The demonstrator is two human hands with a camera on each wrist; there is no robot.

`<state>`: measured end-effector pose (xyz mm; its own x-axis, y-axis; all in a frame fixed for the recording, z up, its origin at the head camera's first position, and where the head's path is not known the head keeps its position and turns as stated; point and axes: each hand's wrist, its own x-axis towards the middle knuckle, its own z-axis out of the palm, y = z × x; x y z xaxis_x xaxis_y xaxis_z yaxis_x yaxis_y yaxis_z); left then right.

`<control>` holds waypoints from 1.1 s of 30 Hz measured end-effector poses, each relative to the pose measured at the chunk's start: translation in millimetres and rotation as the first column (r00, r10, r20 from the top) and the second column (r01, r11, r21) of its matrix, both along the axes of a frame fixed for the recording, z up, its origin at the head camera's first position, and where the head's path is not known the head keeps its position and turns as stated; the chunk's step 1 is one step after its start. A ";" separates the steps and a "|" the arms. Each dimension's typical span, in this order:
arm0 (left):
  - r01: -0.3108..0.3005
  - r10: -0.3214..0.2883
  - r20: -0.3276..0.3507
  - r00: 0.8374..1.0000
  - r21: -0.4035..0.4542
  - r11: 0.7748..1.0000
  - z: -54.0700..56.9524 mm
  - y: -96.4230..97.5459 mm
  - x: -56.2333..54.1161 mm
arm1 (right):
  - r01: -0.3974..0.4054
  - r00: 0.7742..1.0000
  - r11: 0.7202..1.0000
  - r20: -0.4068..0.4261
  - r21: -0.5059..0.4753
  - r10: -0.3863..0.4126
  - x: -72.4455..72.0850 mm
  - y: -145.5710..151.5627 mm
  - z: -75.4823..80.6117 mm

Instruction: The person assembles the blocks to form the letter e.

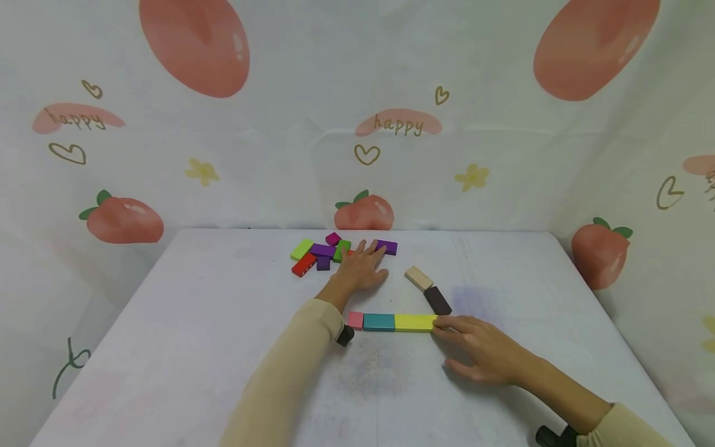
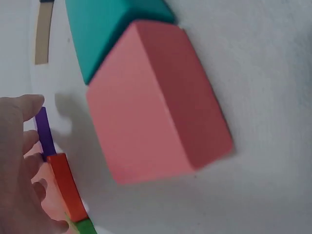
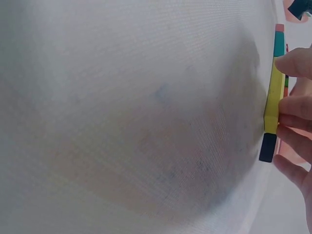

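Note:
My left hand (image 1: pixel 360 268) reaches over a loose group of coloured blocks at the back, fingers spread and fairly straight. Its fingertips overlap a green block (image 1: pixel 342 251), a red-orange block (image 2: pixel 67 187) and a purple block (image 1: pixel 386 248). Nearer to me lies a straight row: a pink block (image 1: pixel 355 320), a teal block (image 1: pixel 379 322) and a yellow stretch (image 1: pixel 413 323). At the row's right end, my right hand (image 1: pixel 480 349) lays its extended fingertips on the yellow, the thumb apart from it. A dark brown block (image 1: pixel 437 300) slants away behind that end, followed by a beige block (image 1: pixel 419 279).
Left of my left hand lie a lime block (image 1: pixel 302 249), a red block (image 1: pixel 304 265), a magenta block (image 1: pixel 332 238) and more purple ones. The white table (image 1: pixel 195 347) meets a printed cloth backdrop (image 1: pixel 279 155) at its far edge. My left forearm crosses beside the pink block.

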<state>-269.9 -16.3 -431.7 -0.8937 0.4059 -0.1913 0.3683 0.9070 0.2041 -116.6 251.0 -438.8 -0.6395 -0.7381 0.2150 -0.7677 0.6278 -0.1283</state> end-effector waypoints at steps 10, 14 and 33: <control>0.106 -0.108 -0.015 0.994 -0.090 0.990 1.3 9.0 4.2 | -0.004 1.000 1.000 -0.013 0.001 0.004 -0.3 -1.1 -0.3; 0.150 -0.152 -0.016 0.988 -0.081 0.985 -0.4 8.3 4.9 | -0.006 1.000 1.000 -0.015 -0.002 0.006 -0.2 -1.7 0.4; 0.247 -0.247 -0.017 0.969 -0.006 0.969 -2.0 -15.8 24.6 | -0.005 1.000 1.000 -0.015 -0.016 0.005 1.5 -2.2 -0.2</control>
